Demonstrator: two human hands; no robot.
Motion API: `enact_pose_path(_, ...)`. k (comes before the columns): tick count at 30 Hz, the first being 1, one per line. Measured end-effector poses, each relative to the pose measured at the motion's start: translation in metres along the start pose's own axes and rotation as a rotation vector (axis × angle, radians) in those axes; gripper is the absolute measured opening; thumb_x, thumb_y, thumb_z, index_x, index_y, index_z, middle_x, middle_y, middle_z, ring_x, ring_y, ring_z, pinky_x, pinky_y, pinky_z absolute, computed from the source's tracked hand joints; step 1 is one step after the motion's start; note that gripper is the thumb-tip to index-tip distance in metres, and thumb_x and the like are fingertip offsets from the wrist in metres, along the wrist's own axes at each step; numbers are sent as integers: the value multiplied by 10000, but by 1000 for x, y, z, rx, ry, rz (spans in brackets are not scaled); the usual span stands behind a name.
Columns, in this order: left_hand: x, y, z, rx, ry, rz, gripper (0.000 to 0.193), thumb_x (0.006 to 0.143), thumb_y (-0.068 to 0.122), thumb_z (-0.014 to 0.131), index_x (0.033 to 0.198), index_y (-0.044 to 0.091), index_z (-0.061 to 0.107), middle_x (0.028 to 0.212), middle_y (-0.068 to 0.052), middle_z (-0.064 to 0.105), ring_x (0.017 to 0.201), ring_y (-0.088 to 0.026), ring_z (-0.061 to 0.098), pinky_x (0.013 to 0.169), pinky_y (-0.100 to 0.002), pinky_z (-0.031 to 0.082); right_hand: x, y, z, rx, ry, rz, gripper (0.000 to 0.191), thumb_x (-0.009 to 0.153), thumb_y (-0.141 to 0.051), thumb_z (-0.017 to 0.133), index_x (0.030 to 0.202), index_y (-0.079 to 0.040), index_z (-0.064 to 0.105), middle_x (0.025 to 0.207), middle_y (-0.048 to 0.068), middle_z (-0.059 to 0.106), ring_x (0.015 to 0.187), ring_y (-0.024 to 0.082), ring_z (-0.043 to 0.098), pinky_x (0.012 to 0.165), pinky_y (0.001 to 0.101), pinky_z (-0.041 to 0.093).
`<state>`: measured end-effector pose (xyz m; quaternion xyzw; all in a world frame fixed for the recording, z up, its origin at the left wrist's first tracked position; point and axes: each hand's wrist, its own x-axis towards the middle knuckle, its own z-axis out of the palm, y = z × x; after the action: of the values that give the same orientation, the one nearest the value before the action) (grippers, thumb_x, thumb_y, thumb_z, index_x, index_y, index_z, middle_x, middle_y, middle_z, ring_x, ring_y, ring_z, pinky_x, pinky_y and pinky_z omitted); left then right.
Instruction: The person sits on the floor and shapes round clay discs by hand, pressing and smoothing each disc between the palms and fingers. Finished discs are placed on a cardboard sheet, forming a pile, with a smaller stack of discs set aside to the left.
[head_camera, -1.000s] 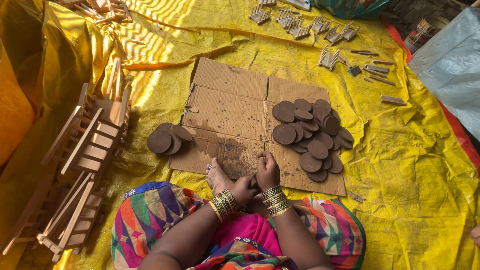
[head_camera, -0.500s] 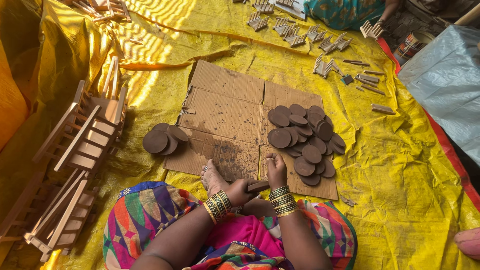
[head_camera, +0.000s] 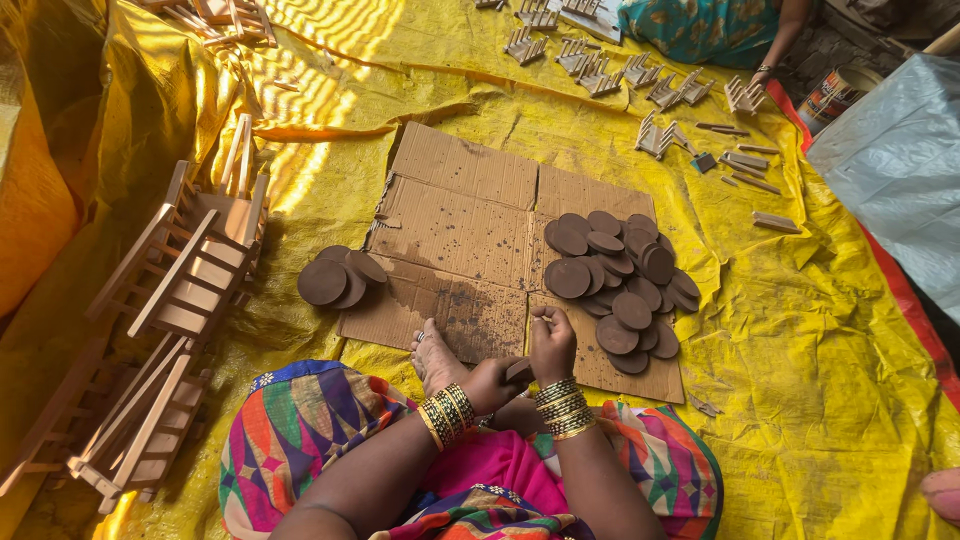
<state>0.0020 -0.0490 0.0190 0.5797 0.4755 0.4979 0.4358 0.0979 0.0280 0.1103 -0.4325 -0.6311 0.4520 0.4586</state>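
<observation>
Your left hand (head_camera: 492, 383) now pinches brown disc (head_camera: 519, 371) at your foot (head_camera: 436, 358). Right hand (head_camera: 552, 343) raised off cardboard (head_camera: 460, 215), fingers pressed together, contents unclear. Disc pile (head_camera: 622, 275) unchanged.

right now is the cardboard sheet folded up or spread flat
Spread flat: the cardboard sheet lies opened out on the yellow tarp, creases showing, with brown discs piled on its right part.

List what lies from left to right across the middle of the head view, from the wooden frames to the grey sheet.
Stacked wooden frames → small pile of brown discs → flattened cardboard → large pile of brown discs → bare yellow tarp → grey plastic sheet.
</observation>
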Motion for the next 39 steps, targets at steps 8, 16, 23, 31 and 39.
enact_pose_path(8, 11, 13, 6, -510, 77, -70, 454, 932, 73, 745, 1352, -20, 599, 1220, -106, 732, 1089, -143, 682, 948, -292, 561, 34, 0, -74, 880, 67, 595, 68, 910, -131, 581, 953, -151, 629, 533, -55, 377, 420, 84, 357, 428, 245, 380)
enact_pose_path(16, 17, -5, -18, -830, 548, -303, 394, 891, 83, 744, 1249, -43, 638, 1056, -137, 732, 887, -225, 725, 733, -319, 626, 34, -117, -221, 731, 587, -471, 535, 1134, -15, 542, 1651, -89, 423, 721, -1, 480, 508, 96, 426, 445, 274, 385)
enact_pose_path(23, 11, -9, -23, -825, 700, -467, 373, 893, 119, 717, 1241, 33, 613, 987, -123, 692, 792, -242, 693, 594, -355, 594, 34, -152, -247, 736, 340, -581, 550, 1150, -102, 551, 1658, -189, 359, 704, 5, 422, 527, 126, 404, 551, 302, 411)
enact_pose_path(31, 3, -10, -28, -909, 656, -512, 375, 885, 111, 709, 1241, 67, 602, 1007, -73, 693, 842, -217, 708, 635, -348, 623, 22, -68, -346, 804, 730, -615, 114, 1174, -136, 576, 1085, -72, 544, 738, 37, 472, 553, 155, 423, 554, 316, 378)
enact_pose_path(39, 1, -11, -24, -885, 597, -505, 320, 908, 118, 706, 1194, 24, 598, 974, -105, 687, 800, -221, 689, 627, -338, 609, -67, 10, -473, 499, 1242, -399, 105, 1164, -149, 603, 1108, -78, 550, 750, 7, 469, 586, 121, 414, 567, 291, 358)
